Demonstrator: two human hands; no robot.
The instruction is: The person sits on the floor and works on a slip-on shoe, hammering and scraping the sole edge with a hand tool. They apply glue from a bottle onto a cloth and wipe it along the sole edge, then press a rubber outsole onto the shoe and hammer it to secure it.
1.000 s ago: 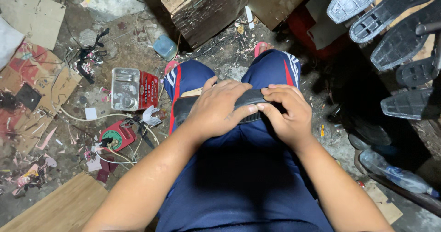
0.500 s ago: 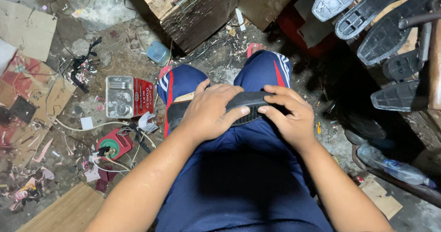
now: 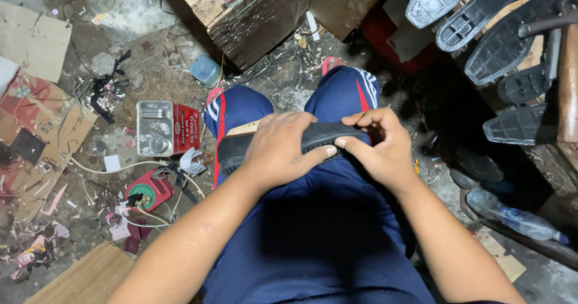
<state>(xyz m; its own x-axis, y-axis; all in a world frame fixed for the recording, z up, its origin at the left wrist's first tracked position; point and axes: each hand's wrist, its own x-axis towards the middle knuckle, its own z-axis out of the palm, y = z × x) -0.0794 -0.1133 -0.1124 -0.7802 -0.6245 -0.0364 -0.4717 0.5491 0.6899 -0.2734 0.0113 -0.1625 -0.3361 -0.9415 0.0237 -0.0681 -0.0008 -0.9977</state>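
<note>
the left hand (image 3: pixel 283 150) pressed flat over the black rubber shoe sole (image 3: pixel 325 136); the right hand (image 3: pixel 379 147) pinched its end; firm, even pressure seemed best.

A red tin (image 3: pixel 162 129), cardboard scraps (image 3: pixel 33 36) and hanging shoe soles (image 3: pixel 503 36).

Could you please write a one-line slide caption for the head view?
Both hands, left hand and right hand, grip a black shoe sole across the lap.

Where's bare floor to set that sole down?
Both hands, left hand and right hand, grip the black sole. Bare patches: concrete between wooden crate and cardboard sheet; wooden board bottom left. Crowded: around red tin; sole rack right.
</note>
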